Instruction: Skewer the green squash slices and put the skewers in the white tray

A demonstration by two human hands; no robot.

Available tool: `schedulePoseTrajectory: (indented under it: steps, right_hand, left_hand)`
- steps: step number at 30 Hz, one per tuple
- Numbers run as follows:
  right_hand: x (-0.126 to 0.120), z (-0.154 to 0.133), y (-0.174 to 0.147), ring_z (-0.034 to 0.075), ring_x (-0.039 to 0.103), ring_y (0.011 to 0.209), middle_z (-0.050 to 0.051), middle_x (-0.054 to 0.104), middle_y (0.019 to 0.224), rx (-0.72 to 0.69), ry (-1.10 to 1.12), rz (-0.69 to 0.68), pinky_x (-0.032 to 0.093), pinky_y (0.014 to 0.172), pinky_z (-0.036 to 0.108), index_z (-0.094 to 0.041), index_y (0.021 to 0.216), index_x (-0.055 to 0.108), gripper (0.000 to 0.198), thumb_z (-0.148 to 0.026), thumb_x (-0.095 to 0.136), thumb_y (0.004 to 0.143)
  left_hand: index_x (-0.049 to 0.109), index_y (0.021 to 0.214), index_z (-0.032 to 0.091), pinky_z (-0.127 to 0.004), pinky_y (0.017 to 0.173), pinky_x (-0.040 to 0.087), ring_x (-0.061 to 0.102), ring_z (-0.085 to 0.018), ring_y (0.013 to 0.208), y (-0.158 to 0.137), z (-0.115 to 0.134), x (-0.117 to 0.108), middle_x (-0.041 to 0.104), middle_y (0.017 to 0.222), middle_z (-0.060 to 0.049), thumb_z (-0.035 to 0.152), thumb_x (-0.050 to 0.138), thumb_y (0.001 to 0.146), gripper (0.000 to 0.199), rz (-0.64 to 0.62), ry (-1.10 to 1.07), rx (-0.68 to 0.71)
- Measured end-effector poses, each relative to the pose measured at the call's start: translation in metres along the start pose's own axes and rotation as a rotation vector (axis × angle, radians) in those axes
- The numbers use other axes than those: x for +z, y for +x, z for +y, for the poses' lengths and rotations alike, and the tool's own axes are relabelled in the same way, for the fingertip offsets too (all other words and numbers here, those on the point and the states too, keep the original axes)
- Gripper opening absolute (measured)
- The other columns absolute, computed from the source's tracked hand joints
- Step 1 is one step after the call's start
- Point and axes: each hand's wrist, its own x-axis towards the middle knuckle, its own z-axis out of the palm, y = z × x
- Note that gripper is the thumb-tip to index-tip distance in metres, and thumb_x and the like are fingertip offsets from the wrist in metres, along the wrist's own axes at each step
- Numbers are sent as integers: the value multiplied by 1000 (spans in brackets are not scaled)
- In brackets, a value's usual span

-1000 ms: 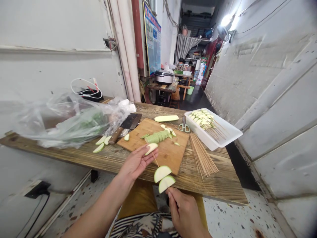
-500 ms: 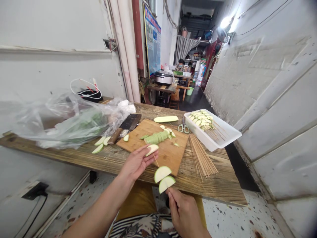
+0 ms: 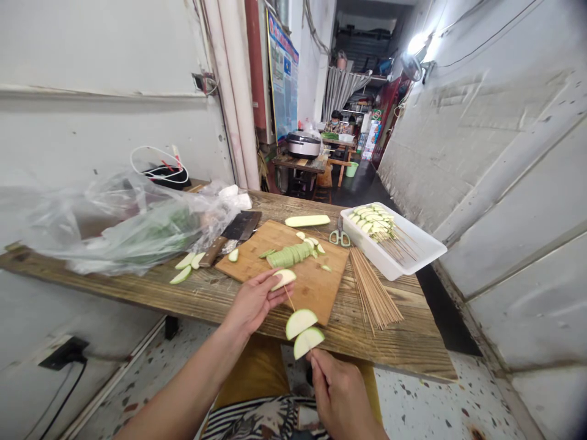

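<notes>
My right hand [image 3: 342, 388] is closed around the lower end of a thin wooden skewer [image 3: 289, 298]. Two pale half-round slices with green rind, which look like zucchini [image 3: 301, 323], are threaded on it just above my fingers. My left hand [image 3: 257, 299] pinches another such slice [image 3: 284, 278] at the skewer's upper end; whether the tip has pierced it I cannot tell. Behind my left hand lies a wooden cutting board [image 3: 250, 244], with a row of cut slices [image 3: 290, 255] and a few small pieces on it.
A cleaver [image 3: 241, 225] and a plastic bag of greens [image 3: 151, 235] lie left. Half a zucchini [image 3: 307, 220] and scissors [image 3: 340, 236] are behind the board. Right are loose skewers [image 3: 375, 293] and a white tray [image 3: 424, 249] holding filled skewers. A person [image 3: 336, 122] sits far back.
The slice in my left hand has shifted very slightly to the right and turned a little. My right hand and the two threaded slices have barely moved. The person far back has raised their head.
</notes>
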Motion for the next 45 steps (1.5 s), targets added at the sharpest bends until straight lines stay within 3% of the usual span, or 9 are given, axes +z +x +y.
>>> schedulePoseTrajectory:
  steps: [7, 16, 21, 45]
  right_hand:
    - [-1, -2, 2, 13, 55, 50, 2, 60, 62, 12, 8, -7, 34, 50, 21, -18, 79, 56, 27, -12, 31, 89]
    - [3, -2, 4, 13, 57, 51, 3, 62, 62, 18, 3, 6, 36, 50, 20, -16, 80, 57, 28, -12, 30, 89]
    - [4, -1, 3, 14, 60, 52, 4, 63, 63, 29, -8, -4, 37, 51, 20, -16, 80, 57, 29, -12, 30, 88]
    - [9, 2, 3, 16, 63, 53, 6, 64, 61, 0, -122, 30, 39, 51, 21, -14, 83, 58, 30, -10, 29, 89]
  left_hand:
    - [63, 92, 8, -34, 71, 58, 69, -21, 74, 7, -6, 2, 71, 87, -14, 8, 57, 78, 15, -30, 29, 16]
    - [62, 86, 8, -39, 76, 57, 68, -19, 76, 12, -12, 15, 70, 84, -12, 8, 50, 84, 12, 14, -194, 21]
    - [63, 82, 7, -36, 74, 58, 67, -16, 74, 10, -13, 17, 70, 83, -11, 6, 51, 83, 12, 20, -165, 64]
    - [62, 76, 7, -37, 72, 59, 66, -17, 72, 3, -11, 24, 69, 78, -11, 4, 52, 81, 11, 64, -170, -3]
